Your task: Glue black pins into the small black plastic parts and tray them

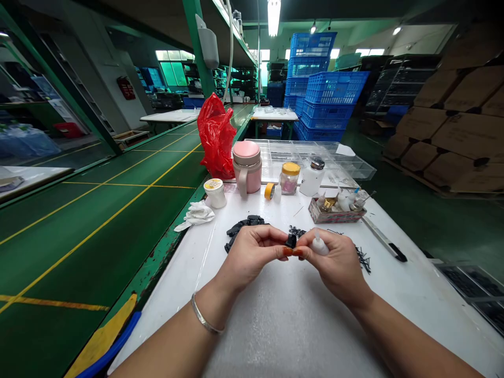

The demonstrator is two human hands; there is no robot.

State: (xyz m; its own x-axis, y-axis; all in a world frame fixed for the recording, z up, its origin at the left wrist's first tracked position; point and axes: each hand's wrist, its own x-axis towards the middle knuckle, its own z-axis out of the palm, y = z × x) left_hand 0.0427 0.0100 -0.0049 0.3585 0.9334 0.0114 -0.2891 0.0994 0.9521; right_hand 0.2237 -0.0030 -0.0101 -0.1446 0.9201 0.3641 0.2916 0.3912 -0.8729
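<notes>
Between the fingertips of both hands is a small black plastic part (291, 241), held above the white tabletop (252, 336). My left hand (255, 252) pinches it from the left, thumb and fingers closed. My right hand (334, 260) grips its other side and also has a small white dropper bottle (319, 244) tucked in it, nozzle up. Behind my left hand lies a heap of black parts (246, 224), partly hidden. Small black pieces (296, 231) are scattered just beyond the fingertips. Thin black pins (363, 260) lie to the right of my right hand.
Along the back stand a pink mug (248, 168), a yellow-lidded jar (290, 178), a white bottle (312, 178) and yellow tape (270, 191). A box of small bottles (336, 212) and a utility knife (384, 239) lie right. A green conveyor (118, 210) runs along the left.
</notes>
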